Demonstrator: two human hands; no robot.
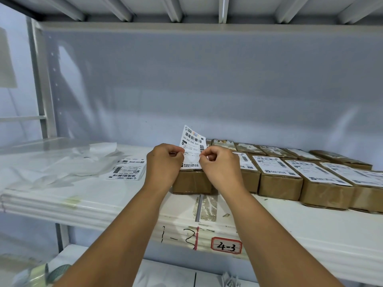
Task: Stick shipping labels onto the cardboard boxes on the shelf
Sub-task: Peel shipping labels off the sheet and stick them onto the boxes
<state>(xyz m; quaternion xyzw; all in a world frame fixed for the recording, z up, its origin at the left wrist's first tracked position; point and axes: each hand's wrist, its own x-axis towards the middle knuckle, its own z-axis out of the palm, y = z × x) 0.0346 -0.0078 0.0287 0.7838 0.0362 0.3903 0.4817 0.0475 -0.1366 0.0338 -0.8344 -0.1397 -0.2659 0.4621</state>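
Curled fingers of the left hand pinch the lower left edge of a shipping label. The right hand pinches its lower right edge the same way, thumb against forefinger, the other fingers tucked in. The label stands nearly upright between the hands, printed side toward the camera, its top edge free. Its lower edge reaches the top of a cardboard box; whether it is stuck down there I cannot tell.

That box sits near the front lip of the shelf, and the left hand hides its left end. On its right runs a row of labelled boxes, packed side by side, with a second row behind them. On the left, a stack of labels lies just beside the left hand, with bare white board nearer the front. Crumpled backing sheets lie farther left. Free room rises above the label to the upper shelf.

On the shelf's front edge is a red-bordered tag marked 4-3. A pale back panel closes the far side, and a perforated upright post stands far left.
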